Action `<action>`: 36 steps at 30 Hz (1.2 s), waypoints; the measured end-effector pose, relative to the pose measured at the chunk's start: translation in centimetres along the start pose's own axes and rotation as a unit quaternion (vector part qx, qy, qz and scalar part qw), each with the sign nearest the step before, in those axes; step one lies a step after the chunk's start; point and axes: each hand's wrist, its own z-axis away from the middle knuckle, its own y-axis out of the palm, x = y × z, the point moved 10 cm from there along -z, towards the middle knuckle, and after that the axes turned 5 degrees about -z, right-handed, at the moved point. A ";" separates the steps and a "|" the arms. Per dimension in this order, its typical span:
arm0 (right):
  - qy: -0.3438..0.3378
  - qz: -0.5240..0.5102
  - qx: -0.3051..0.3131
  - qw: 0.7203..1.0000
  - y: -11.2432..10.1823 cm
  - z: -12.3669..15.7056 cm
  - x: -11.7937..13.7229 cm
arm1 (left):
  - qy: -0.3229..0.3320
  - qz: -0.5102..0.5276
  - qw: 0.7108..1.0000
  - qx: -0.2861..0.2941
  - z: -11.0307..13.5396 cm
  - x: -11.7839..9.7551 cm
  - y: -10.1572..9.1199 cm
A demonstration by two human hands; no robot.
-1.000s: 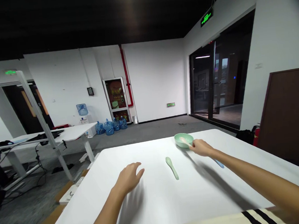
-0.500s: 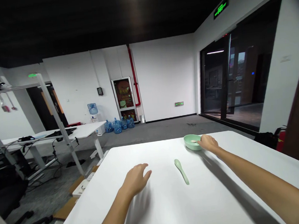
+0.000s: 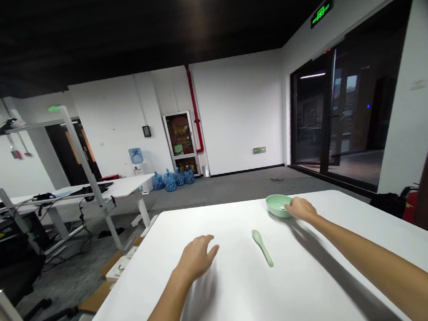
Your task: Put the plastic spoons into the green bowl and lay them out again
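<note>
A green bowl (image 3: pixel 276 209) is near the far edge of the white table (image 3: pixel 231 287). My right hand (image 3: pixel 301 208) is closed on its right rim, with the fingertips reaching over into the bowl. A small pale patch shows inside beside the fingertips; I cannot make out what it is. Nearer to me lies a pale green spoon (image 3: pixel 262 248), its round end pointing away and its handle toward me. To the spoon's left, my left hand (image 3: pixel 199 255) hovers over the table, thumb and fingers apart, holding nothing.
Cardboard and a white box (image 3: pixel 118 268) are on the floor past the table's left edge. Further left stand a metal frame (image 3: pixel 84 163), another desk (image 3: pixel 125 186) and a black chair (image 3: pixel 12 280). Blue water bottles (image 3: pixel 169 180) stand by the back wall.
The view has shifted slightly, moving the whole scene a little to the right. The pale patch inside the bowl looks smaller now. Both hands keep nearly the same pose; the spoon lies as before.
</note>
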 end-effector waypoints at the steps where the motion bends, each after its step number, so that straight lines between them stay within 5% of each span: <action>1: -0.007 -0.005 -0.002 1.000 -0.6 0.4 0.1 | 0.001 -0.001 1.000 -0.002 0.1 -0.1 0.0; 12: -0.141 -0.043 -0.033 0.989 -7.3 10.0 -0.1 | 0.009 -0.014 1.000 -0.013 0.6 -0.5 -0.5; 20: -0.166 -0.057 0.011 0.984 -5.8 14.2 -0.9 | 0.017 -0.021 1.000 -0.015 0.7 -0.6 -0.3; 36: -0.161 -0.042 0.017 0.986 -5.1 14.5 -2.2 | 0.010 -0.025 1.000 -0.004 0.8 -1.1 -0.2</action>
